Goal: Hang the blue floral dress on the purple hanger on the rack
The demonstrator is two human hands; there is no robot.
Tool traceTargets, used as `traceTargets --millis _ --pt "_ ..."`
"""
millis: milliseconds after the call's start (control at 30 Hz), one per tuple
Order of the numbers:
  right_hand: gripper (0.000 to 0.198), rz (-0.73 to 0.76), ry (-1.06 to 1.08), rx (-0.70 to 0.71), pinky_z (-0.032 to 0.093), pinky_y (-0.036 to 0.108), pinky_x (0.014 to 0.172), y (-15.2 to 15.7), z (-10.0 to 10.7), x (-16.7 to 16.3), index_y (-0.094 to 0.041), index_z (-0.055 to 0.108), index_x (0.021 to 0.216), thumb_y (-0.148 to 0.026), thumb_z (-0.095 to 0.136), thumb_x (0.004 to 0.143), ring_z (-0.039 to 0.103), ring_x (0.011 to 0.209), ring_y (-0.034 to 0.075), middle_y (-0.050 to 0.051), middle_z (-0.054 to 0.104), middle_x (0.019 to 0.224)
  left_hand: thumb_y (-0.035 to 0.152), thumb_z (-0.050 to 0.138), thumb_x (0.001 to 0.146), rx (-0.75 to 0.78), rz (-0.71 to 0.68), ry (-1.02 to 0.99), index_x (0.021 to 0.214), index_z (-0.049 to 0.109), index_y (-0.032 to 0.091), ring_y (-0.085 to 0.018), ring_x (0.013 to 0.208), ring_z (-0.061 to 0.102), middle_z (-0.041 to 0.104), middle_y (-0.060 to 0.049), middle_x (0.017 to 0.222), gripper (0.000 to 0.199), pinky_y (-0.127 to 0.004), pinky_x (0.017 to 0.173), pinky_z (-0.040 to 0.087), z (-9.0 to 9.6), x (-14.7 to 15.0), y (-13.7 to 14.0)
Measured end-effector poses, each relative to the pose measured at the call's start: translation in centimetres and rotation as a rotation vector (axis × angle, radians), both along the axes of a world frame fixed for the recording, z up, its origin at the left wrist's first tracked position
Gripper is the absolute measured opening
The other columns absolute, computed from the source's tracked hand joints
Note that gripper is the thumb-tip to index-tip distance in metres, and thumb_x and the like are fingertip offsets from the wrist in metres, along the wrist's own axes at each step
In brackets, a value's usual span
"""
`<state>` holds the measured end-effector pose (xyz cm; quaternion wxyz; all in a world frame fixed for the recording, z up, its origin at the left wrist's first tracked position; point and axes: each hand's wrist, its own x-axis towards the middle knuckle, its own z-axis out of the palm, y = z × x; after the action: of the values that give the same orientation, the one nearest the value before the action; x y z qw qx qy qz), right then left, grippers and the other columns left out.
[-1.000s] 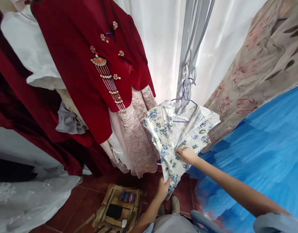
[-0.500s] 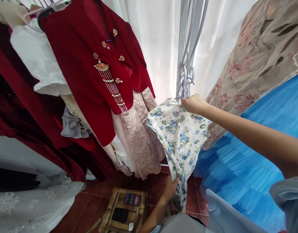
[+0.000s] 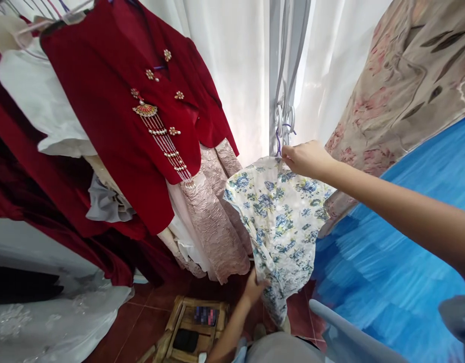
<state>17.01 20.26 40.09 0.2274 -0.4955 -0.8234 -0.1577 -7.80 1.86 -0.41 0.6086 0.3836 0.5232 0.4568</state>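
A white short-sleeved blouse (image 3: 285,217) with blue and green flowers hangs from a purple hanger (image 3: 278,143). My right hand (image 3: 308,159) pinches at the hanger's neck, by the blouse's collar; the exact grip is partly hidden. Lower down, my left hand (image 3: 255,288) has its fingers closed on the blouse's left edge, near the hem. The cloth spreads out between the two hands and narrows to a gathered point at the bottom.
At left hang a red jacket (image 3: 122,101) with beaded brooches and a pink textured skirt (image 3: 217,217). A wooden stool (image 3: 175,322) stands on the red tiles. To the right are a beige floral garment (image 3: 368,111) and blue fabric (image 3: 387,252). Grey metal bars (image 3: 285,65) rise behind.
My left hand has moved outward to the left along the blouse's lower edge, and the cloth has spread wider. My right hand stays by the collar. The view has shifted slightly.
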Motion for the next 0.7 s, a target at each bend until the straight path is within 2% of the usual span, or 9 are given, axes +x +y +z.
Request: traceTargets --millis 33,100,133,200,300,400,467,567,700 --pt "0.008 -0.007 0.029 0.002 0.045 0.032 0.069 -0.6 -0.7 0.0 -0.018 0.064 0.081 -0.019 0.065 0.089 0.059 0.052 0.016 -0.003 0.055 0.05 0.058 0.093 0.042 0.099 0.07 0.041 0.117 0.065 0.018 -0.039 0.125 0.059 0.066 -0.017 0.128 0.089 -0.051 0.113 0.044 1.5 -0.9 1.6" --pt "0.009 -0.018 0.158 -0.005 0.046 0.031 0.066 -1.8 -2.5 -0.2 -0.018 0.063 0.084 -0.026 0.065 0.088 0.062 0.056 0.018 0.001 0.064 0.06 0.066 0.079 0.067 0.372 0.36 0.208 0.128 0.055 0.018 -0.035 0.134 0.052 0.055 -0.019 0.14 0.081 -0.051 0.118 0.037 5.9 -2.2 5.1" --pt "0.013 -0.013 0.269 -0.013 0.047 0.031 0.064 -2.2 -3.6 -0.4 -0.019 0.061 0.083 -0.03 0.065 0.087 0.064 0.059 0.019 0.002 0.067 0.064 0.063 0.069 0.081 0.509 0.488 0.297 0.131 0.052 0.019 -0.032 0.135 0.05 0.053 -0.019 0.141 0.069 -0.051 0.118 0.036 8.9 -2.5 6.9" --pt "0.02 0.041 0.584 -0.062 0.049 0.03 0.061 -2.8 -5.8 -1.1 -0.02 0.058 0.081 -0.037 0.065 0.086 0.065 0.062 0.019 0.003 0.069 0.068 0.051 0.054 0.097 0.842 0.565 0.43 0.13 0.053 0.019 -0.027 0.131 0.053 0.056 -0.017 0.135 0.046 -0.048 0.114 0.041 15.8 -2.0 10.2" --pt "0.029 0.178 1.16 -0.25 0.052 0.029 0.054 -2.6 -8.6 -2.4 -0.021 0.057 0.081 -0.048 0.067 0.083 0.065 0.057 0.018 0.004 0.07 0.068 0.036 0.043 0.104 1.248 0.3 0.628 0.115 0.063 0.018 -0.023 0.12 0.059 0.065 -0.012 0.118 0.029 -0.043 0.109 0.046 26.3 1.0 14.0" --pt "0.032 0.26 1.514 -0.419 0.054 0.027 0.052 -1.8 -10.5 -3.3 -0.021 0.06 0.085 -0.051 0.069 0.079 0.067 0.057 0.016 0.003 0.07 0.07 0.026 0.047 0.101 1.385 -0.06 0.779 0.112 0.066 0.018 -0.021 0.117 0.06 0.066 -0.01 0.119 0.023 -0.038 0.104 0.048 33.9 5.1 16.8" --pt "0.03 0.29 1.575 -0.46 0.054 0.025 0.051 -1.4 -11.3 -3.6 -0.023 0.06 0.084 -0.052 0.067 0.08 0.068 0.06 0.016 0.002 0.068 0.069 0.026 0.054 0.097 1.328 -0.276 0.914 0.101 0.068 0.012 -0.019 0.101 0.065 0.068 -0.008 0.104 0.02 -0.038 0.095 0.051 36.7 7.2 18.2" --pt "0.026 0.295 1.61 -0.494 0.053 0.023 0.049 -1.0 -12.1 -3.7 -0.024 0.058 0.08 -0.049 0.066 0.081 0.066 0.058 0.015 0.0 0.066 0.066 0.027 0.054 0.097 1.26 -0.51 1.033 0.084 0.066 0.007 -0.013 0.079 0.063 0.062 -0.001 0.08 0.027 -0.034 0.085 0.051 38.1 8.7 19.4" --pt "0.027 0.276 1.703 -0.477 0.048 0.022 0.044 -0.6 -13.0 -3.8 -0.022 0.062 0.08 -0.045 0.074 0.073 0.058 0.05 0.012 0.0 0.069 0.068 0.019 0.051 0.097 1.34 -0.452 1.064 0.089 0.066 0.009 -0.013 0.08 0.061 0.062 -0.001 0.087 0.019 -0.029 0.08 0.048 37.7 8.9 19.0"
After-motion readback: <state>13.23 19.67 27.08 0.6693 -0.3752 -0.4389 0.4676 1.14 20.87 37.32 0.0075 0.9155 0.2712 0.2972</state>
